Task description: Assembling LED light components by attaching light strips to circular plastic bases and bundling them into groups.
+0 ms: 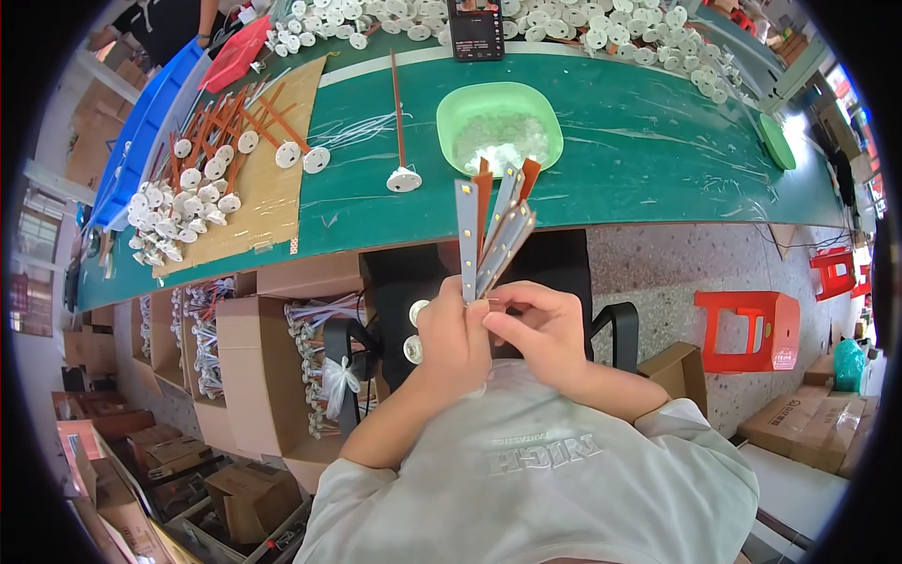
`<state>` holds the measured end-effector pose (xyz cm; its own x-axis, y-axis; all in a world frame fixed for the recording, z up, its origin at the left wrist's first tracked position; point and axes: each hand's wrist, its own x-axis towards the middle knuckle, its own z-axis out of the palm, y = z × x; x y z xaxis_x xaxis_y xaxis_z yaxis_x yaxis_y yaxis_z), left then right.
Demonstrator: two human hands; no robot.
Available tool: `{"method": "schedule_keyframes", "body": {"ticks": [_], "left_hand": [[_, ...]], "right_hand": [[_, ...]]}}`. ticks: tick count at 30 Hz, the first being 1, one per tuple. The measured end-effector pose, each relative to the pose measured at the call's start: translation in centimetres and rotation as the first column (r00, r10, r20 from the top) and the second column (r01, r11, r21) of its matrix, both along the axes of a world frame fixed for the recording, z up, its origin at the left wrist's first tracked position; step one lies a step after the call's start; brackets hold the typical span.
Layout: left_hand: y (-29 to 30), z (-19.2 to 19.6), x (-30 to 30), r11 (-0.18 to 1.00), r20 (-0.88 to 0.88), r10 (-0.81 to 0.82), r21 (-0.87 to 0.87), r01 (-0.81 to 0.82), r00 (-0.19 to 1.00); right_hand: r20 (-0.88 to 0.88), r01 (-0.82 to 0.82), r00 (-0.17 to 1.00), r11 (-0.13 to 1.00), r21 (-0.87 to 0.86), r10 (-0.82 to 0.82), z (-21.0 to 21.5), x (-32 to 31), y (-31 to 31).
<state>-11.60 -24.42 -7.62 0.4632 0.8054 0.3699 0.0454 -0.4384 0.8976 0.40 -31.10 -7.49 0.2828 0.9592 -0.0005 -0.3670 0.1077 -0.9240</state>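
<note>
My left hand (453,336) grips the lower ends of a fanned bunch of long thin strips (493,230), silvery with small white squares, a few orange-brown ones among them. My right hand (540,329) pinches the bottom of the same bunch from the right. Both hands are held over my lap, just in front of the green table's edge (648,202). Two small white round discs (414,329) show just left of my left hand. A green bowl (499,127) of whitish small parts sits on the table straight beyond the strips.
A pile of orange strips with white round caps (202,179) lies on cardboard at the left. One such piece (402,141) lies alone beside the bowl. A phone (475,28) stands at the back among several white caps. Cardboard boxes (249,357) stand under the table; red stool (752,329) at right.
</note>
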Motion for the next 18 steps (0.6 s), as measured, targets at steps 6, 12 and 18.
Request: {"method": "schedule_keyframes", "body": {"ticks": [6, 12, 18], "left_hand": [[-0.2, -1.5, -0.2, 0.990, -0.034, 0.057, 0.131, -0.052, 0.998], [-0.3, -0.5, -0.8, 0.998, -0.043, -0.049, 0.031, 0.050, 0.998], [-0.6, -0.5, -0.9, 0.961, 0.037, -0.174, -0.213, 0.178, 0.984]], "right_hand": [[-0.432, -0.114, 0.898, 0.993, -0.044, 0.084, -1.7, 0.4, -0.1], [-0.014, 0.045, 0.999, 0.996, 0.083, -0.044, -1.9, 0.4, 0.0], [0.712, -0.069, 0.511, 0.803, 0.592, -0.481, -0.5, 2.8, 1.1]]}}
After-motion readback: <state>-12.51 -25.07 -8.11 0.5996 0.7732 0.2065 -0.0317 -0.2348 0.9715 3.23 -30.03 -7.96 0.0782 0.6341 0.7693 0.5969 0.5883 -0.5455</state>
